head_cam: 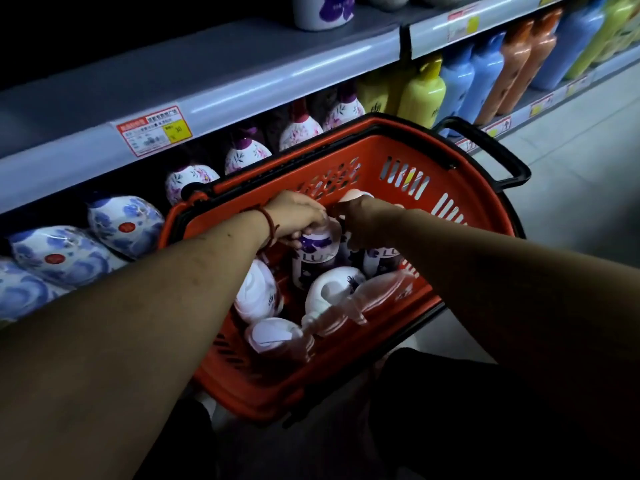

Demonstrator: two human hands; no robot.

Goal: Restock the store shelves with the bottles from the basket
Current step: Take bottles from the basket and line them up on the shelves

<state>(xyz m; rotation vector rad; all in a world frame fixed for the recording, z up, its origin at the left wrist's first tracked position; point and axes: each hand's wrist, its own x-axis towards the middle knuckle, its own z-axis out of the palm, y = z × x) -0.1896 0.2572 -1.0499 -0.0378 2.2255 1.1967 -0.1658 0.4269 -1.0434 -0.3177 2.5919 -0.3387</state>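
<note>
Bottles: our left hand and right hand are each gripping one by its slick top; we are risking drops.

the red basket stands on the pale floor, close against the shelves. the lower shelf carries a row of bottles: blue-flowered bottles left of the basket, purple-flowered bottles just behind its rim, then yellow bottles, blue bottles and orange bottles to its right. above the basket, the upper shelf holds a white bottle with a purple flower.
</note>
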